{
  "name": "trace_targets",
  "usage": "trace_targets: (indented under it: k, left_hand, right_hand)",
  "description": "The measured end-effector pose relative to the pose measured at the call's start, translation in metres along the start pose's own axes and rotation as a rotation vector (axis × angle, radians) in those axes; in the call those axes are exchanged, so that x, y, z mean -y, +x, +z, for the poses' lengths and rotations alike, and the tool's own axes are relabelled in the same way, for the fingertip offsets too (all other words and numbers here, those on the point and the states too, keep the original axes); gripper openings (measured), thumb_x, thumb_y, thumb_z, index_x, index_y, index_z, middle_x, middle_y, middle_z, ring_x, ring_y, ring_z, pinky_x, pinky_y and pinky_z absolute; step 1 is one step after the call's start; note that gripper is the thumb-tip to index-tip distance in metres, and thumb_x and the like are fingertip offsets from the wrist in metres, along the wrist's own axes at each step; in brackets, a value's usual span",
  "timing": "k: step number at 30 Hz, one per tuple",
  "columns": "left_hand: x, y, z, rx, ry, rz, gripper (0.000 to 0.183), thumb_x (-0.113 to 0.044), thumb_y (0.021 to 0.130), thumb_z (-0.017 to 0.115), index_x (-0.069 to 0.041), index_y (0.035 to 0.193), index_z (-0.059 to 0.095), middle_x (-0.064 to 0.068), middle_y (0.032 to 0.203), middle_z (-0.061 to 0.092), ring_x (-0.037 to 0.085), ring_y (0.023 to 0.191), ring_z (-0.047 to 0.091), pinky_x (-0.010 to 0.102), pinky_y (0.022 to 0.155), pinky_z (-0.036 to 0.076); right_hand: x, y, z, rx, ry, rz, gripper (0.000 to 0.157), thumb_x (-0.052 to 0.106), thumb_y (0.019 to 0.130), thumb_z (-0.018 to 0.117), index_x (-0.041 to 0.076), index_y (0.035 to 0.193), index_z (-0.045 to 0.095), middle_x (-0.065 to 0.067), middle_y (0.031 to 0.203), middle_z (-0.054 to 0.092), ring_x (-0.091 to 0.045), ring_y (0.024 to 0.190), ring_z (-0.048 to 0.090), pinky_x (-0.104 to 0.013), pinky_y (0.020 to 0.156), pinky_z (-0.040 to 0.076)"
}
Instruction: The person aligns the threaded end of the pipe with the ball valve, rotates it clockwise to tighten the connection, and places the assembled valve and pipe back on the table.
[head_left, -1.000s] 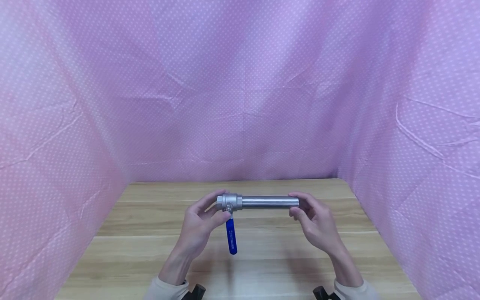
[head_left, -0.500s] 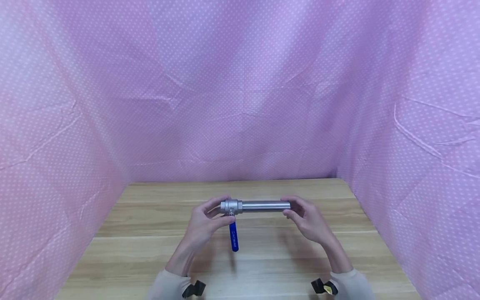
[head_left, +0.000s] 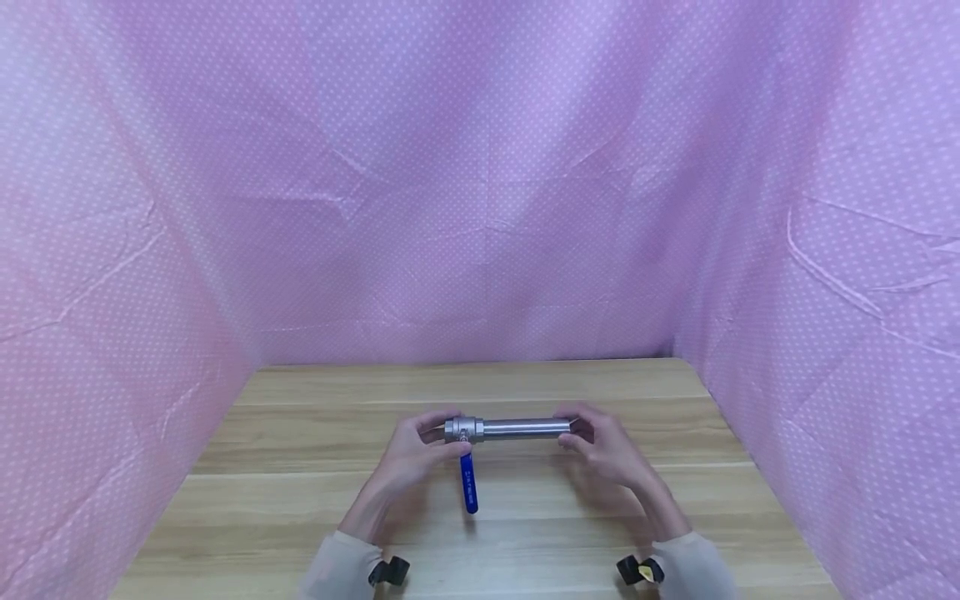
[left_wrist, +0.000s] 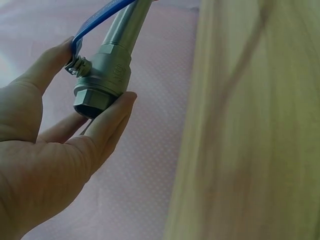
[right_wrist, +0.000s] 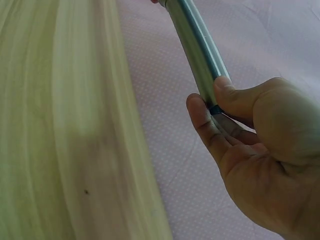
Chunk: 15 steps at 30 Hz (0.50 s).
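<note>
A steel ball valve [head_left: 464,429] with a blue lever handle [head_left: 469,483] is joined to a straight metal pipe [head_left: 525,427], lying level above the table. My left hand [head_left: 412,454] pinches the valve body, thumb at the base of the lever and fingers on the far side; the left wrist view shows the hexagonal open end of the valve [left_wrist: 94,99] facing the palm. At the pipe's other end, my right hand [head_left: 603,450] pinches the tube between thumb and fingers. In the right wrist view the pipe's end [right_wrist: 215,107] sits between these fingertips.
Beneath the hands is a wood-grain table [head_left: 337,500]. Pink dotted cloth [head_left: 480,208] hangs behind it and along both sides. Black wrist-worn devices [head_left: 389,572] show at both cuffs.
Both hands have lowered the valve and pipe toward the table and nearer the front, with the hands drawing slightly closer together in view. The grip on each end looks the same.
</note>
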<state>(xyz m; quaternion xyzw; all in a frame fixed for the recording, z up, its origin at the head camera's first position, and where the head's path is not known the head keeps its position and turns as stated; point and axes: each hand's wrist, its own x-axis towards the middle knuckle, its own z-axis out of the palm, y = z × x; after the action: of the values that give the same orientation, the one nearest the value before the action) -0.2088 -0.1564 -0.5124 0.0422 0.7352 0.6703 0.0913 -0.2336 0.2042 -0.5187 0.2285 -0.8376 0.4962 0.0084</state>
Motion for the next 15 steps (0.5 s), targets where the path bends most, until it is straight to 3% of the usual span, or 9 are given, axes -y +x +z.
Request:
trace_targets:
  k: [4,10,15]
  left_hand:
    - [0.009,0.002,0.001,0.022,-0.006,-0.024,0.068,-0.020,0.091,0.095,-0.004,0.151,0.068,0.017,0.141,0.078,0.029,0.126,0.079,0.033,0.106,0.069]
    - [0.019,0.006,0.003,0.046,-0.033,-0.044,0.069,-0.015,0.091,0.095,0.002,0.151,0.066,0.018,0.137,0.079,0.026,0.120,0.080,0.033,0.103,0.070]
    - [0.023,0.011,0.004,0.027,0.057,-0.016,0.065,-0.015,0.087,0.097,-0.002,0.146,0.071,0.012,0.136,0.080,0.021,0.121,0.076,0.027,0.110,0.063]
  right_hand:
    - [-0.006,-0.001,0.002,0.040,-0.040,0.038,0.038,0.002,0.102,0.078,0.001,0.139,0.072,-0.010,0.108,0.081,-0.012,0.094,0.075,-0.022,0.085,0.068]
    - [-0.014,-0.003,0.004,0.093,-0.094,0.070,0.036,0.007,0.106,0.074,0.003,0.142,0.071,-0.012,0.118,0.080,-0.017,0.103,0.075,-0.021,0.093,0.066]
    - [-0.019,-0.002,0.005,0.123,-0.081,0.112,0.033,0.006,0.106,0.073,0.006,0.139,0.073,-0.012,0.119,0.079,-0.017,0.105,0.073,-0.021,0.094,0.065]
